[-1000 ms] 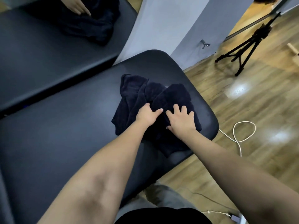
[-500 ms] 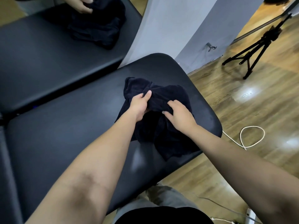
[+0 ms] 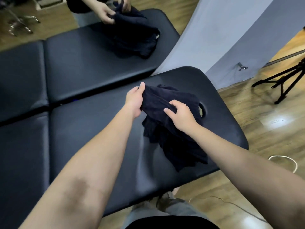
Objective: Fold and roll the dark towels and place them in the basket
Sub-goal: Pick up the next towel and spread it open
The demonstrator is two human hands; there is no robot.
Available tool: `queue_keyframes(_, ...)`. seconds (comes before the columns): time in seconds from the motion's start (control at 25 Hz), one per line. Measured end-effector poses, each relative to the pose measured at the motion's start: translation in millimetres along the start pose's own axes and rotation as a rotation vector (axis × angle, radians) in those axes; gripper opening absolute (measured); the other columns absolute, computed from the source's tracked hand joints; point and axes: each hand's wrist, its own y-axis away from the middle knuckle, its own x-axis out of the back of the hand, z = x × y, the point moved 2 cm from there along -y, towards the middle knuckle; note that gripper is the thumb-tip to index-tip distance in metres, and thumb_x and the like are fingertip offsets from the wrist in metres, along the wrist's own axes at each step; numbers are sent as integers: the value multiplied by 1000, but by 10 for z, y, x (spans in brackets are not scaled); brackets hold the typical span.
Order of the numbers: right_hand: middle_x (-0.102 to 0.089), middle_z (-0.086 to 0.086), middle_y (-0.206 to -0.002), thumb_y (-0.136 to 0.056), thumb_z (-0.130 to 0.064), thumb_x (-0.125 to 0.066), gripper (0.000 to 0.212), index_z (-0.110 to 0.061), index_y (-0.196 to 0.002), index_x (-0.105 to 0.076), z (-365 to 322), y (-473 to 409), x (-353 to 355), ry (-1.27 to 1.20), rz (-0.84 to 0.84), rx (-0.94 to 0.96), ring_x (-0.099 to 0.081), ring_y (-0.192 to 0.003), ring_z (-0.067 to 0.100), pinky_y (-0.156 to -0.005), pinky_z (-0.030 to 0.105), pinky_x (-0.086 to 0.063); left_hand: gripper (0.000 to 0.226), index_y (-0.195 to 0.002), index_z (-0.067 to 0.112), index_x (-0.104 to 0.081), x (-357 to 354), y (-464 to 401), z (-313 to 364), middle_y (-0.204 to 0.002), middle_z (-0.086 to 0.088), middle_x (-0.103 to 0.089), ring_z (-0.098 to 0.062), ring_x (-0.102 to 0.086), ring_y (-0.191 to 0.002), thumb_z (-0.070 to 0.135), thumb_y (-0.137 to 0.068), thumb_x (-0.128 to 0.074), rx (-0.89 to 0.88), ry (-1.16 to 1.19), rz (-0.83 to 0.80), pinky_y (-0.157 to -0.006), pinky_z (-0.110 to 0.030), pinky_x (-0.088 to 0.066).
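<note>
My left hand (image 3: 134,100) and right hand (image 3: 180,115) both grasp a bunched dark towel (image 3: 166,119), lifting its upper edge above the black padded surface (image 3: 92,129) while the rest hangs down and drapes onto the padding near the oval face hole (image 3: 202,110). On a second padded surface (image 3: 82,60) beyond, another person's hands (image 3: 105,13) hold a second dark towel (image 3: 137,37). A tripod (image 3: 283,81) stands on the wood floor (image 3: 272,129) at right.
</note>
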Motion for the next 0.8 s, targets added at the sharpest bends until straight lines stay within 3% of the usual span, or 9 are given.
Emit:
queue_keyframes(0.28,-68,-10,-87,-94,-29,-66,7,-24,-90,-62,-772,71,-646,-30,-96,130,-61,-80,10,-79,32,-49,37,-86,16,-55,987,390,430,-94,-11,-68,-22,-64,-86,51,-95,-61,-164,101,162,-84,-43,-58)
queue_keyframes(0.4,-62,-12,-77,-93,-26,-67,12,-26,-82,-61,-1151,191,-1044,-23,-178,183,-54,-71,8,-75,32,-47,41,-82,21,-46,1645,618,647,-89,-5,-48,-23,-45,-81,57,-86,-64,-239,171,262,-73,-40,-42)
queue_keyframes(0.52,-51,-10,-75,-93,-26,-68,13,-20,-85,-58,-1524,433,-1664,-10,-255,215,-44,-66,11,-71,32,-43,43,-72,25,-34,2453,939,691,-80,-4,-37,-20,-36,-76,52,-91,-62,-307,242,423,-69,-35,-33)
queue_keyframes(0.6,-52,-10,-79,-93,-27,-68,11,-20,-91,-60,-1759,616,-2105,-8,-336,242,-43,-64,9,-71,31,-42,50,-69,24,-24,2943,1154,601,-67,4,-26,-13,-27,-63,44,-97,-59,-339,316,550,-58,-26,-28)
queue_keyframes(0.68,-59,-12,-84,-93,-27,-68,6,-24,-96,-63,-2018,853,-2566,-45,-454,262,-46,-62,5,-71,29,-44,52,-69,24,-20,3451,1367,507,-64,8,-20,-12,-20,-59,39,-99,-59,-372,360,679,-53,-27,-21)
queue_keyframes(0.8,-64,-13,-92,-94,-29,-67,11,-28,-105,-65,-2274,1168,-3082,-23,-610,270,-51,-62,-3,-73,22,-44,48,-70,26,-25,4019,1628,488,-67,9,-27,-12,-30,-66,41,-97,-62,-330,377,705,-61,-27,-32)
